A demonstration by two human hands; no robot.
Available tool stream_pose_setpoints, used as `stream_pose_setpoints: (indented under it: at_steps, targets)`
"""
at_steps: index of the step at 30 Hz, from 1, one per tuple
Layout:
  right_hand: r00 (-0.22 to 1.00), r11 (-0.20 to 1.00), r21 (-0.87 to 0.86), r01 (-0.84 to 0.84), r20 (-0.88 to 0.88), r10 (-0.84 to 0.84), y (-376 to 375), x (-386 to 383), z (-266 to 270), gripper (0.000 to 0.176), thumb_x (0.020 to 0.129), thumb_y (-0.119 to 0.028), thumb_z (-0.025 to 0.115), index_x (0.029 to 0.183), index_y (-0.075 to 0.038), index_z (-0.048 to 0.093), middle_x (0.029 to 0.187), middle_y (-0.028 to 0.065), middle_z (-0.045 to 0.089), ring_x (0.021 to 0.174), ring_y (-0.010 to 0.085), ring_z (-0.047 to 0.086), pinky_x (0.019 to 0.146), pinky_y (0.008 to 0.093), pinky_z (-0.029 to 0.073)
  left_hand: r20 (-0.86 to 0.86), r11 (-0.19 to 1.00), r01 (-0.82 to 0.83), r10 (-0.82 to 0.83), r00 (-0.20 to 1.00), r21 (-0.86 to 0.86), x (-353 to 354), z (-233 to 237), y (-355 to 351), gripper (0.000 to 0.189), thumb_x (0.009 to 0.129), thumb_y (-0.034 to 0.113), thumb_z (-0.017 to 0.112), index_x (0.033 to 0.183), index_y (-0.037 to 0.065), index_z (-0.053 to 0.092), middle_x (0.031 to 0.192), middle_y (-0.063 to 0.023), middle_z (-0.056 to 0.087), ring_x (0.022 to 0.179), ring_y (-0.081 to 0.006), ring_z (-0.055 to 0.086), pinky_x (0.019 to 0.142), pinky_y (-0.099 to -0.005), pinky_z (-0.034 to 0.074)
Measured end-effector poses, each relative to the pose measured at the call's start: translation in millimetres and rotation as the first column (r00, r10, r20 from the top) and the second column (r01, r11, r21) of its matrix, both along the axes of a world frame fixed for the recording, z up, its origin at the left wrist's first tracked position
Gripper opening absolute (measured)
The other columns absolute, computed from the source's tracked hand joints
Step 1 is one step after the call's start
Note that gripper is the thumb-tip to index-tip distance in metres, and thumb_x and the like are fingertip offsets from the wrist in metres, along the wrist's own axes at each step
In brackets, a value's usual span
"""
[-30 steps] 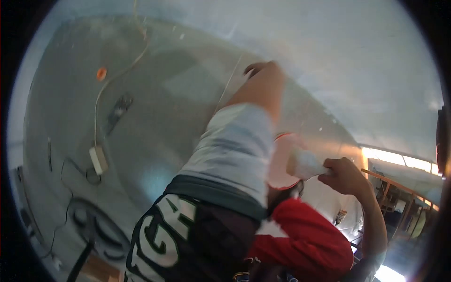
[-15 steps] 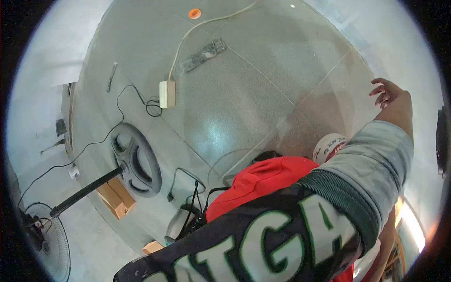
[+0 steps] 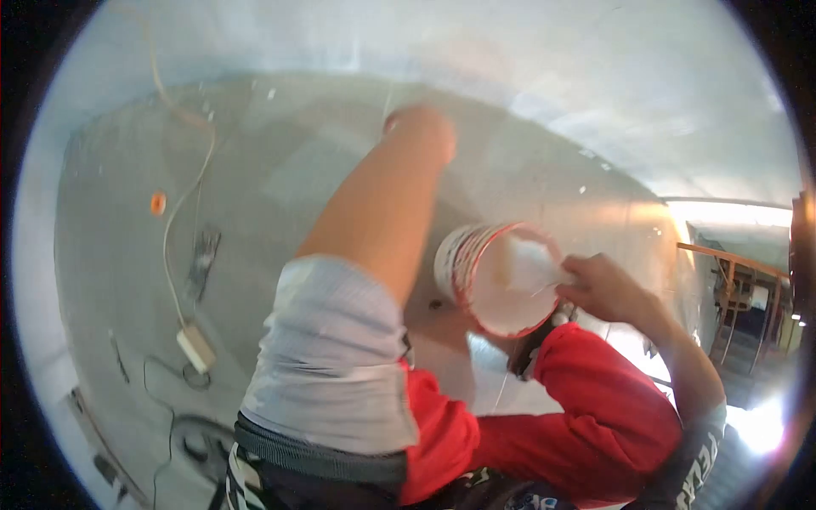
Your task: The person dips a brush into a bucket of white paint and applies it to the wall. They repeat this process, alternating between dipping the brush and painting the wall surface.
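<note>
My left hand (image 3: pixel 421 127) is stretched forward near where the floor meets the wall. It is smeared by motion and mostly hidden behind the forearm, so its fingers do not show clearly. A white bucket (image 3: pixel 450 265) with a red-stained rim is tipped on the floor, its mouth turned toward me. Whitish residue coats the inside, and a tan patch shows in it. At the right side of that rim, my right hand (image 3: pixel 605 289) is closed on the bucket, fingers curled over the edge.
An extension socket (image 3: pixel 196 348) with a pale cable lies on the left floor. Near it are an orange ring (image 3: pixel 158 203), a clear plastic packet (image 3: pixel 204 259) and a fan's grey round base (image 3: pixel 200 446). A wooden frame (image 3: pixel 731 263) stands far right. Light-coloured walls border the floor.
My view has swung to the right, bringing the whole bucket into sight. My left arm now points forward instead of right. My right hand has come into view on the bucket's rim.
</note>
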State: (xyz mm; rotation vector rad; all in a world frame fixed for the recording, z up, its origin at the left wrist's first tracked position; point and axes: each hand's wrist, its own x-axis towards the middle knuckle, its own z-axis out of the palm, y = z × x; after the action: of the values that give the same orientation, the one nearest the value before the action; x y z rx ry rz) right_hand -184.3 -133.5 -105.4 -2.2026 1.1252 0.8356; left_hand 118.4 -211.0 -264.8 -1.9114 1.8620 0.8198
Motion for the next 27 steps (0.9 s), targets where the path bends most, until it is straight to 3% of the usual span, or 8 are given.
stream_pose_setpoints:
  at_steps: [1, 5, 14, 18, 20, 21, 23, 27]
  targets:
    - [1.0, 1.0, 0.007, -0.002, 0.018, 0.002, -0.6, -9.9, -0.6, 0.035, 0.086, -0.031, 0.064, 0.099, 0.002, 0.061, 0.087, 0.0273, 0.066, 0.085, 0.0458, 0.063, 0.078, 0.0515, 0.05, 0.029, 1.0, 0.015, -0.015, 0.999, 0.016, -2.4, -12.7, 2.9, 0.039, 0.088, 0.024, 0.059, 0.125, 0.014, 0.066, 0.129, -0.0097, 0.063, 0.118, -0.0306, 0.061, 0.094, -0.0547, 0.049]
    - [0.997, 0.999, 0.037, 0.011, 0.071, -0.013, 0.3, -22.7, -1.0, 0.034, 0.086, -0.03, 0.062, 0.098, 0.002, 0.062, 0.089, 0.0264, 0.066, 0.088, 0.0443, 0.064, 0.082, 0.0508, 0.049, 0.126, 0.979, 0.016, -0.042, 0.991, 0.202, 3.7, -9.6, 7.0, 0.041, 0.082, 0.02, 0.057, 0.12, 0.011, 0.068, 0.123, -0.0112, 0.066, 0.114, -0.0303, 0.063, 0.093, -0.0532, 0.051]
    - [0.996, 0.996, 0.071, 0.053, 0.073, -0.059, -8.2, -46.7, -20.6, 0.044, 0.084, -0.035, 0.062, 0.108, 0.001, 0.066, 0.099, 0.0252, 0.067, 0.098, 0.0411, 0.065, 0.086, 0.047, 0.05, 0.072, 0.997, 0.0, -0.006, 0.997, 0.082, 16.6, -18.1, -4.3, 0.048, 0.071, 0.015, 0.057, 0.117, 0.008, 0.068, 0.122, -0.0151, 0.066, 0.113, -0.0329, 0.063, 0.092, -0.0442, 0.052]
    - [0.996, 0.984, 0.152, 0.09, -0.018, -0.088, -13.5, -56.7, -20.1, 0.048, 0.089, -0.041, 0.059, 0.112, 0.001, 0.067, 0.101, 0.0233, 0.068, 0.101, 0.0389, 0.065, 0.088, 0.0449, 0.049, 0.028, 0.991, -0.027, 0.024, 0.999, 0.132, 11.8, -7.6, -2.0, 0.049, 0.067, 0.015, 0.057, 0.115, 0.005, 0.068, 0.123, -0.0155, 0.065, 0.113, -0.0325, 0.063, 0.091, -0.0414, 0.053]
    - [0.969, 0.951, 0.233, 0.204, 0.089, -0.229, -13.8, -67.7, -26.7, 0.052, 0.096, -0.049, 0.051, 0.095, 0.0, 0.069, 0.082, 0.0157, 0.068, 0.077, 0.0289, 0.066, 0.071, 0.041, 0.052, 0.033, 0.99, -0.02, 0.015, 0.999, 0.137, 13.4, -9.2, -4.3, 0.05, 0.067, 0.015, 0.057, 0.114, 0.004, 0.068, 0.123, -0.0155, 0.065, 0.112, -0.032, 0.063, 0.09, -0.0407, 0.053]
    - [0.965, 0.948, 0.236, 0.214, 0.097, -0.242, -16.4, -75.5, -33.2, 0.052, 0.096, -0.049, 0.051, 0.095, 0.0, 0.069, 0.082, 0.0157, 0.068, 0.077, 0.0289, 0.066, 0.071, 0.041, 0.052, 0.036, 0.979, -0.045, 0.039, 0.999, 0.197, 14.0, -5.5, -3.8, 0.046, 0.066, 0.015, 0.056, 0.109, 0.004, 0.069, 0.117, -0.0153, 0.067, 0.108, -0.0311, 0.065, 0.086, -0.0403, 0.053]
    - [0.916, 0.813, 0.46, 0.356, 0.0, -0.401, -18.3, -93.6, -46.6, 0.058, 0.099, -0.055, 0.043, 0.076, -0.005, 0.062, 0.062, 0.0041, 0.055, 0.055, 0.0163, 0.053, 0.052, 0.034, 0.045, 0.046, 0.964, -0.058, 0.048, 0.998, 0.258, 16.5, -5.8, -2.9, 0.043, 0.064, 0.014, 0.056, 0.103, 0.003, 0.07, 0.112, -0.0151, 0.069, 0.103, -0.0302, 0.067, 0.083, -0.04, 0.053]
    - [0.898, 0.808, 0.485, 0.334, 0.097, -0.429, -13.6, -104.7, -52.0, 0.057, 0.099, -0.058, 0.043, 0.065, -0.012, 0.049, 0.054, -0.0031, 0.04, 0.045, 0.0092, 0.038, 0.041, 0.0277, 0.034, 0.013, 0.957, -0.1, 0.101, 0.995, 0.273, 31.5, -45.0, -6.2, 0.034, 0.056, 0.013, 0.056, 0.086, 0.006, 0.071, 0.091, -0.0123, 0.071, 0.087, -0.0285, 0.069, 0.074, -0.0381, 0.051]
